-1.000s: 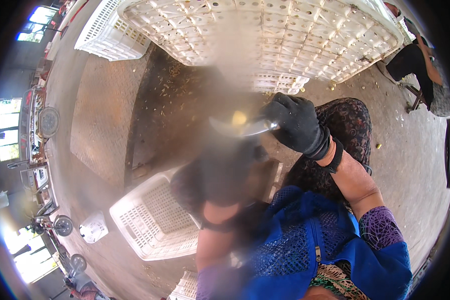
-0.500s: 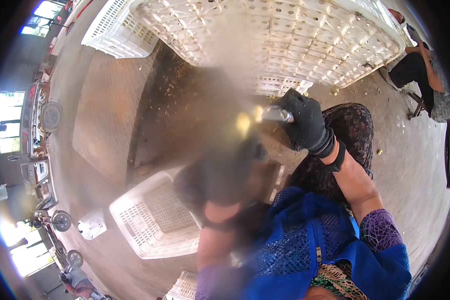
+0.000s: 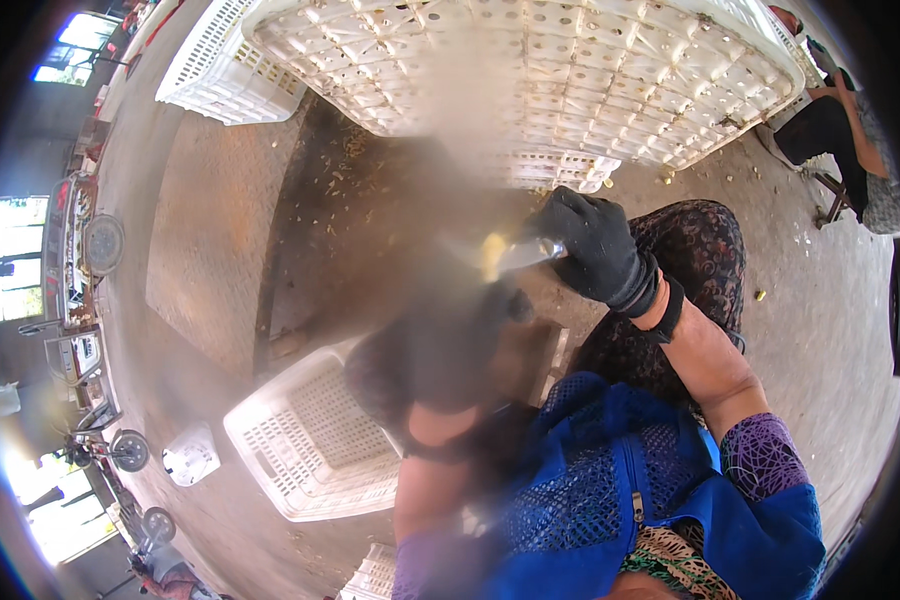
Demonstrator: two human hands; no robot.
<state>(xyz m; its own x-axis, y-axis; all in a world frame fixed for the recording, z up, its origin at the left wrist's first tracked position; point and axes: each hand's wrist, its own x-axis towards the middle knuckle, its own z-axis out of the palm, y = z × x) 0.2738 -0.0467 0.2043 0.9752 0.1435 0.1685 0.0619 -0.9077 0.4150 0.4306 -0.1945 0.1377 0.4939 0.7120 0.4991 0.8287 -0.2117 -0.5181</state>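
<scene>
My right hand (image 3: 595, 245), in a black glove, is closed around a short metal-bladed tool (image 3: 535, 255); its handle is hidden in the fist. The shiny blade points left, its end against a small yellow piece (image 3: 492, 257). Just below that piece is my left hand (image 3: 450, 335), also dark-gloved and greyed by a blurred patch over the view. Its fingers seem closed on the yellow piece, though their exact grip is hard to see. One dark fingertip shows beside the blur.
A big white slatted crate (image 3: 610, 80) stands tilted ahead, with a smaller white crate (image 3: 235, 75) to its left. An open white basket (image 3: 315, 430) is by my left forearm. Yellow scraps lie on the dark surface (image 3: 345, 185). Another person (image 3: 835, 135) sits far right.
My right hand has shifted slightly left and down, with the blade now lower at the yellow piece. My left hand stays in nearly the same place.
</scene>
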